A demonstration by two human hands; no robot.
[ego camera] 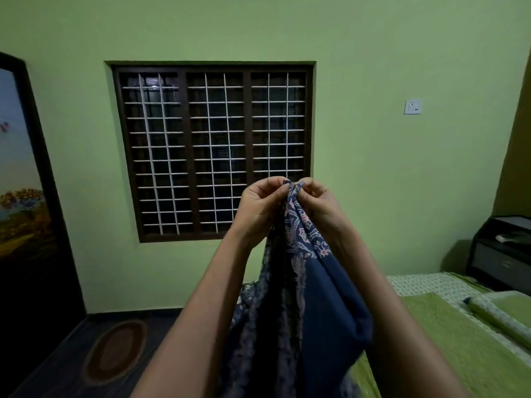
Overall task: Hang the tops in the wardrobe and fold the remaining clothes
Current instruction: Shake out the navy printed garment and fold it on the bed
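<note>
Holding a blue cloth up in front of me, I have both hands raised side by side at chest height, before the window. My left hand is pinched shut on the cloth's top edge, fingers curled in over the fabric. My right hand is clamped on the same bunched edge, just beside the left, the two nearly touching at the knuckles. The gathered top of the cloth pokes out between them.

From that grip the cloth hangs straight down between my forearms. The part nearest the hands carries a pale pink and white printed pattern; lower down on the right it is plain dark blue, and on the left it looks darker and lacy, though the light is too dim for me to say more. Its lower end runs out of the bottom of the view, so I cannot tell whether it touches anything.

To my right lies a bed with a green cover, and a pillow rests on it near the far edge. Beyond that stands a dark cabinet against the wall. A switch plate sits on the green wall right of the window. On the dark floor at lower left is an oval mat. A dark-framed panel with a painted scene stands at the far left.
</note>
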